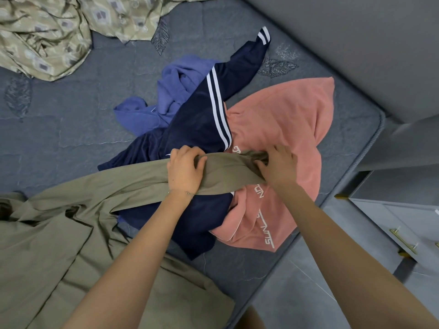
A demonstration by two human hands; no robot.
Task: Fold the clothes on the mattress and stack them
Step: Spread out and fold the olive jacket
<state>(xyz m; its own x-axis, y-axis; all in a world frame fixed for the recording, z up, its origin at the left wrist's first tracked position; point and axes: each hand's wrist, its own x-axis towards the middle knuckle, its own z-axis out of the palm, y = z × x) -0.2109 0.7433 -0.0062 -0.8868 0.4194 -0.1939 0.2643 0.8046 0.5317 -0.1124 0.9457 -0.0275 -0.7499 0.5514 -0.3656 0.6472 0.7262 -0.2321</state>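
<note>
- Olive-green garment [71, 233] spreads over the near-left of the mattress [71, 134], with one part stretched out to the right.
- Left hand [186, 170] and right hand [278, 166] each have a grip curled round that stretched part, pinching the cloth.
- Beneath it lie a navy striped garment [197, 124], a pink sweatshirt [285, 115] and a blue garment [175, 91].

1. The olive garment [71, 233] runs off the left and bottom edges.
2. The patterned sheet [47, 32] is cut by the top and left edges.
3. The pink hoodie [285, 115] has its lettering partly covered by the olive garment.
4. The blue top [175, 86] lies partly under the navy striped garment [197, 124].
</note>
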